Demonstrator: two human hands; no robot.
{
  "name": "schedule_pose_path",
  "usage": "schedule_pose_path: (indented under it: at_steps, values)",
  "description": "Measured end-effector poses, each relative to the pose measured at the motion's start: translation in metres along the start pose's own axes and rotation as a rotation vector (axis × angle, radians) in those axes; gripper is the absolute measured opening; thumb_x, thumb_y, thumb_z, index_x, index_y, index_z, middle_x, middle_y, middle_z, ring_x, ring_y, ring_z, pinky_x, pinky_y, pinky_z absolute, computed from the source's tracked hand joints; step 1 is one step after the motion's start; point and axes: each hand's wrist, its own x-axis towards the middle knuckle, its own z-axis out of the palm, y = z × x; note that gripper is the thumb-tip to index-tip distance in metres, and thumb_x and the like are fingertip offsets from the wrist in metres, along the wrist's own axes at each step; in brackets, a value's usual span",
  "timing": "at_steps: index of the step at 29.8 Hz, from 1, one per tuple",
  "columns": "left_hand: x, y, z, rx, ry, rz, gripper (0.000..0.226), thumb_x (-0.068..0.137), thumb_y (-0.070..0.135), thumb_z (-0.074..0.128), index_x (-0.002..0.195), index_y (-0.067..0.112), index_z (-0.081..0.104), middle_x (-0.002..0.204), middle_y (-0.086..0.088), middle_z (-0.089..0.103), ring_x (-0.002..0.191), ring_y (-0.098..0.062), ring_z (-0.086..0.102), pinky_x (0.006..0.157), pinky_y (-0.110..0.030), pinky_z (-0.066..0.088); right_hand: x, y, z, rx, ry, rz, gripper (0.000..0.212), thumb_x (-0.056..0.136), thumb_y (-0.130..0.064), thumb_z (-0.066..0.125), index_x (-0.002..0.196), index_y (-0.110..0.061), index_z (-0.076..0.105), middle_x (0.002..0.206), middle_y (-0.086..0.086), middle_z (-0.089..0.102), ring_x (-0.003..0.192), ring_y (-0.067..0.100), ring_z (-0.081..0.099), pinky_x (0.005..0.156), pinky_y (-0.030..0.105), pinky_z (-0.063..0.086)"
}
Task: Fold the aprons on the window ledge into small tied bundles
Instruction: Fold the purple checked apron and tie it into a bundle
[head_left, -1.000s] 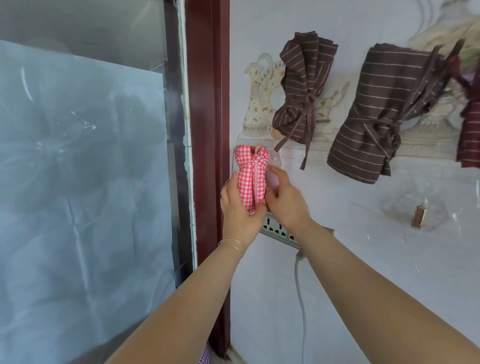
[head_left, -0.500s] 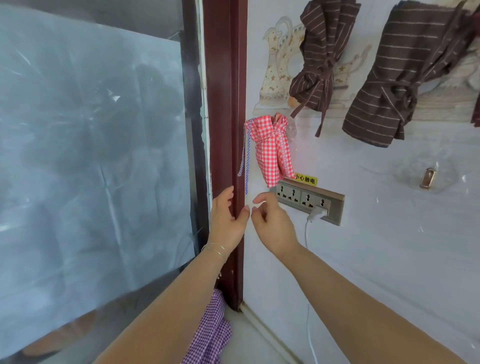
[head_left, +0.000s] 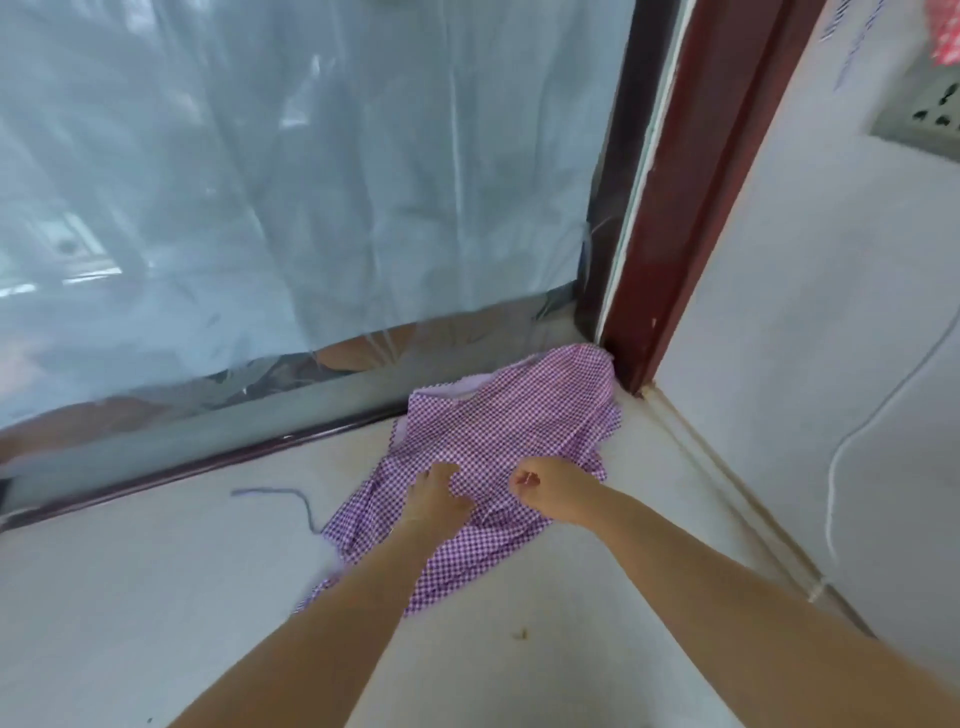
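Both hands, left hand (head_left: 435, 496) and right hand (head_left: 551, 487), grip the crumpled purple checked apron (head_left: 519, 415) on the ledge (head_left: 156, 571), just beside the window frame (head_left: 691, 208)

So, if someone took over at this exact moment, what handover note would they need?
Left hand and right hand: both on the purple checked apron, fingers curled into the cloth.
Apron lies crumpled and unfolded on the ledge, in the corner by the window frame; its tie trails left.
Done: a red checked bundle hangs on the wall.
Left: fold and tie this apron.
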Motion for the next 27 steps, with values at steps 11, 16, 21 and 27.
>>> schedule_pose_path:
  at_steps: [11, 16, 21, 27]
  values:
    - [-0.022, -0.209, -0.011, 0.278, -0.262, -0.375, 0.033, 0.093, 0.036, 0.052, 0.126, 0.034, 0.057, 0.154, -0.007, 0.027, 0.141, -0.027, 0.025, 0.114, -0.034, 0.023, 0.019, -0.043, 0.163, 0.340, -0.317, 0.348, 0.009, 0.095, -0.019, 0.045, 0.095, -0.014, 0.053, 0.096, 0.004, 0.060, 0.069, 0.014, 0.056, 0.066, 0.024, 0.046]
    - [-0.022, -0.249, -0.015, 0.034, -0.327, -0.375, 0.058, 0.081, 0.020, 0.069, 0.133, 0.017, 0.046, 0.137, -0.010, 0.045, 0.120, -0.028, 0.050, 0.105, -0.038, 0.042, 0.034, -0.063, 0.210, 0.411, -0.225, 0.419, 0.023, 0.092, -0.014, 0.048, 0.111, -0.001, 0.053, 0.097, 0.010, 0.054, 0.077, 0.021, 0.054, 0.066, 0.029, 0.043]
    - [-0.020, -0.253, -0.022, -0.299, -0.328, -0.481, 0.051, 0.084, 0.013, 0.069, 0.128, 0.010, 0.043, 0.123, -0.011, 0.059, 0.101, -0.025, 0.059, 0.090, -0.033, 0.047, 0.047, -0.079, 0.246, 0.498, -0.085, 0.462, 0.051, 0.090, -0.029, 0.057, 0.136, -0.014, 0.039, 0.132, 0.009, 0.050, 0.110, 0.027, 0.055, 0.093, 0.035, 0.051]
    - [-0.034, -0.236, -0.025, -0.155, -0.360, -0.164, 0.035, 0.087, 0.025, 0.065, 0.120, 0.014, 0.061, 0.119, -0.001, 0.062, 0.106, -0.016, 0.056, 0.097, -0.028, 0.043, 0.050, -0.089, 0.252, 0.157, -0.017, 0.387, 0.072, 0.087, -0.043, 0.061, 0.144, -0.020, 0.026, 0.141, 0.010, 0.037, 0.128, 0.032, 0.039, 0.103, 0.041, 0.039]
